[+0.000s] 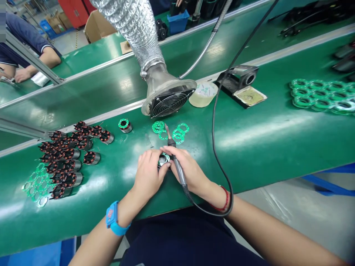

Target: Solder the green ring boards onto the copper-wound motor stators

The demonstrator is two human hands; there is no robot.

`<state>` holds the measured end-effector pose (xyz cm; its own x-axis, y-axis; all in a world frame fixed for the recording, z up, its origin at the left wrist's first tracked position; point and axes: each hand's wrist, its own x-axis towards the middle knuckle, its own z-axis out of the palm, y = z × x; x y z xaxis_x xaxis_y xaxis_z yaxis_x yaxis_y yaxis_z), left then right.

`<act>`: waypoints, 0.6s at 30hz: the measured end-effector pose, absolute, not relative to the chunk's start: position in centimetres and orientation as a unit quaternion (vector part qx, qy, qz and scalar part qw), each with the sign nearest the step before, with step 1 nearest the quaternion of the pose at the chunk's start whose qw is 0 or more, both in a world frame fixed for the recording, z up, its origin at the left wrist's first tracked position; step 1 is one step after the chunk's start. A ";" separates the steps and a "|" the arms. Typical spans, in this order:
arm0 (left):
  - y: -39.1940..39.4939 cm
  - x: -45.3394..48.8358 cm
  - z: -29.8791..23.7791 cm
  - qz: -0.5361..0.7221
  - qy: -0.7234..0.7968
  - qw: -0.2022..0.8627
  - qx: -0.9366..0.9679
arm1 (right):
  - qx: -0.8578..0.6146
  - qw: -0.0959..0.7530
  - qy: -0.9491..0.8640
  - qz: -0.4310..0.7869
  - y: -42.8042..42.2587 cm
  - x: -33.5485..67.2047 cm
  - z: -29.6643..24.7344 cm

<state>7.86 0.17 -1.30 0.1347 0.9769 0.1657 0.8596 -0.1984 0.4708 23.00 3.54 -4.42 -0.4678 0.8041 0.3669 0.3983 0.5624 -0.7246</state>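
Observation:
My left hand (147, 170) is closed around a motor stator (163, 159) topped with a ring-shaped circuit board, near the bench's front edge. A soldering iron (179, 170) rests in my right hand (191, 170), its tip pointing away from me above the bench. The fingers of my right hand also reach the far side of the stator, whose body is mostly hidden by both hands. Just beyond lie loose green ring boards (179, 135). Another stator with a green board (125, 125) stands to the left.
Several bare stators (68, 153) cluster at left beside a sheet of ring boards (37, 184). A fume extractor hood (169, 96) hangs ahead, near a tape roll (203, 94) and an iron stand (241, 87). The iron's cable (213, 125) loops rightward. Stacked boards (321, 94) lie far right; a co-worker's arm (30, 44) shows upper left.

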 end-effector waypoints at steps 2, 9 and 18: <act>0.2 7.6 -1.0 0.201 0.601 0.128 0.763 | -0.385 0.374 -0.795 0.283 3.5 22.9 -4.5; 0.5 6.2 0.6 0.130 0.552 0.174 0.805 | -0.425 0.407 -0.769 0.252 3.3 22.8 -4.1; 0.8 7.1 -2.0 0.227 0.571 0.090 0.784 | -0.406 0.402 -0.766 0.296 3.6 23.2 -4.6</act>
